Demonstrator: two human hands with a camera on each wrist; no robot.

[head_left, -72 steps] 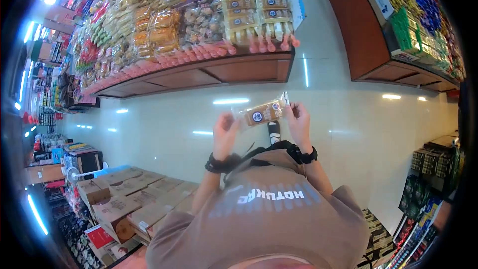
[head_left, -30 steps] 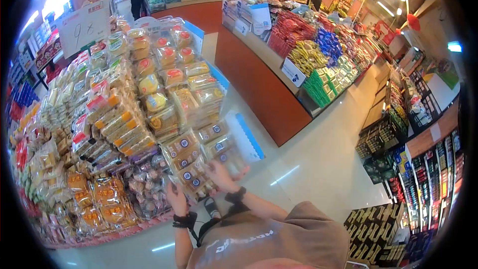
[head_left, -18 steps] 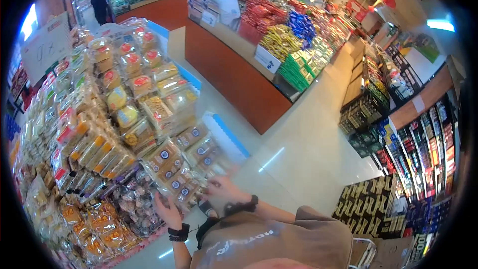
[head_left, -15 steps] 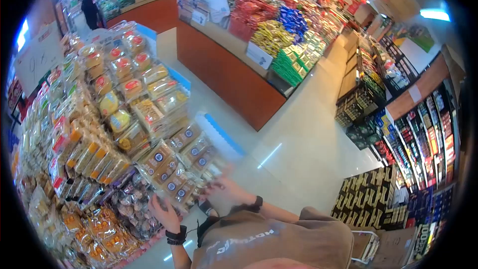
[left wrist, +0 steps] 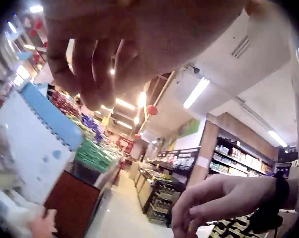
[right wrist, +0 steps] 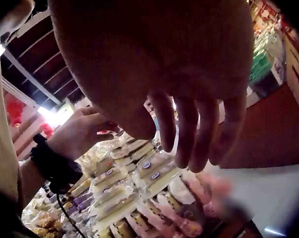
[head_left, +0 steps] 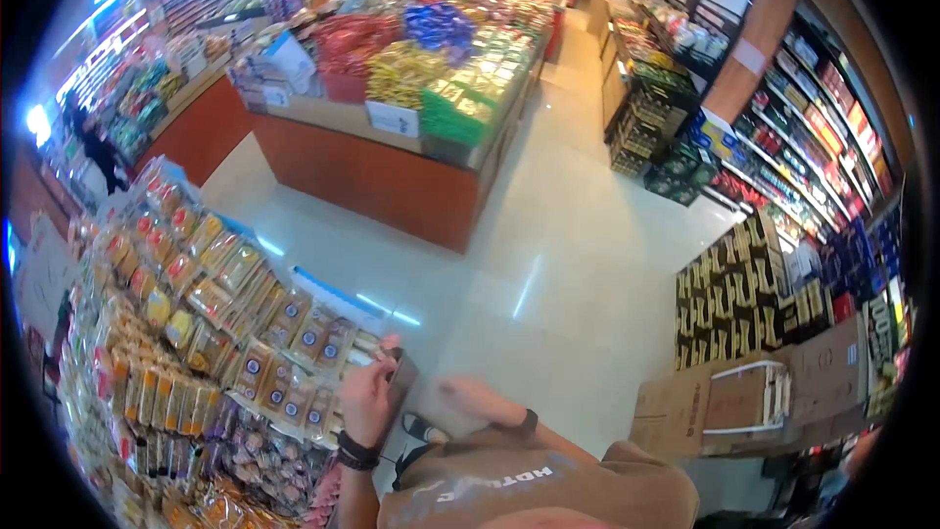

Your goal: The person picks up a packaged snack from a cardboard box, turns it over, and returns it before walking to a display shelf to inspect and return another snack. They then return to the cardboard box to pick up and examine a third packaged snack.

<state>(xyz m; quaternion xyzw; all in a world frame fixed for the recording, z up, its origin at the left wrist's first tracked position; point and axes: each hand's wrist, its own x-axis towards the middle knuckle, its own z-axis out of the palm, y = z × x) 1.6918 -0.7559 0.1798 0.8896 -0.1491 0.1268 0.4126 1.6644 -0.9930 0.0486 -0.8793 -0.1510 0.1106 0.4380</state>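
Note:
My left hand (head_left: 365,404) is over the near corner of the snack display, beside the rows of brown bagged pastries (head_left: 279,394) with round blue-and-white labels. Its fingers hang loosely in the left wrist view, with nothing in them. Blurred in the head view, my right hand (head_left: 477,402) is in front of my shirt, off the display. In the right wrist view its fingers (right wrist: 186,134) droop with gaps between them, holding nothing. Pink scalloped trim (right wrist: 186,225) runs along the display edge below. Each wrist wears a black band.
Ahead stands a red-brown counter (head_left: 372,181) piled with red, yellow, blue and green packets. Pale glossy floor (head_left: 548,284) lies between it and me. Stacked black-and-gold boxes (head_left: 729,294) and brown cartons (head_left: 710,402) stand to the right. A person (head_left: 98,152) is at the far left.
The pastry pack held between both hands earliest is out of them, after both hands were over the pastry rows. My view has swung right, and the right hand has drawn away from the display.

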